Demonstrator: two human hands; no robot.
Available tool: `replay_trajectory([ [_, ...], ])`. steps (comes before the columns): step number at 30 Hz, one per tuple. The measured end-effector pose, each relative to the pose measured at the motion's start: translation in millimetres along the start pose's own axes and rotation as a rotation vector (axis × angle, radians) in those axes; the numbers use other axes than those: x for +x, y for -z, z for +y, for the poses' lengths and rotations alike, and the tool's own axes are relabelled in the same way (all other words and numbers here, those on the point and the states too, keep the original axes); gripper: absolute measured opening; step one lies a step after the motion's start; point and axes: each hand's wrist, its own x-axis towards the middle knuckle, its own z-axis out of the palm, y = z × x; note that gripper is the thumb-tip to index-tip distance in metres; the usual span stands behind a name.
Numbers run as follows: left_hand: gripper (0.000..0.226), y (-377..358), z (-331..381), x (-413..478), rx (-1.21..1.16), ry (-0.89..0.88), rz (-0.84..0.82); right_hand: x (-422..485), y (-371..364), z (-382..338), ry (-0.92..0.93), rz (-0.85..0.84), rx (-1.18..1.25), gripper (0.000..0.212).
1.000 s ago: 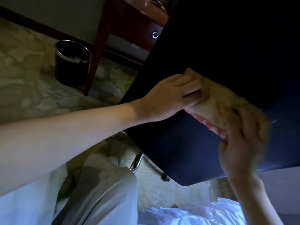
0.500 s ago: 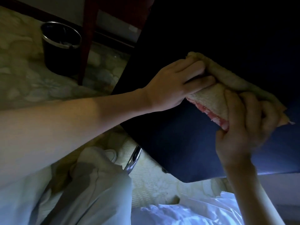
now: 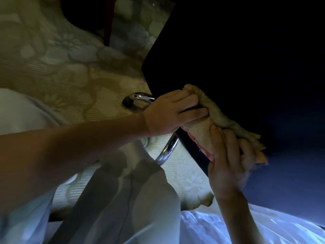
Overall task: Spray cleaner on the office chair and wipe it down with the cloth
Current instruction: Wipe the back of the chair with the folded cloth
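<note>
cloth [image 3: 218, 117] bunched against chair [image 3: 237, 50] panel, right at its lower left edge; long axis from upper left down to lower right, along that edge. left hand [image 3: 167, 113] at the upper end, fingers curled, pinching the folds; right hand [image 3: 226, 164] at the lower end, fingers wrapped over it, nearer the camera. tan terry, pink hem; panel dark, smooth, flat. chrome tube [image 3: 168, 149] just beneath. likely next: a stroke along that edge.
</note>
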Motion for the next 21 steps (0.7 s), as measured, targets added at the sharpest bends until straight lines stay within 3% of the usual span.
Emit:
replay_trajectory([
  [7, 0.033, -2.9, -18.0, -46.8, 0.036, 0.058, -0.261, -27.0, -45.2, -46.5, 0.002, -0.179, 0.01, 0.04],
  [12, 0.037, 25.6, -17.6, -35.8, 0.074, 0.116, -0.417, -4.7, -25.0, -53.8, -0.116, -0.281, 0.182, 0.04],
  [15, 0.047, 58.5, -11.5, -26.7, 0.068, 0.11, -0.438, 16.7, 8.0, -51.9, -0.126, -0.214, 0.26, 0.038],
  [21, 0.04, 134.5, 14.5, 24.3, 0.061, 0.012, -0.344, 44.8, 80.3, -42.1, -0.127, -0.052, 0.238, 0.038],
])
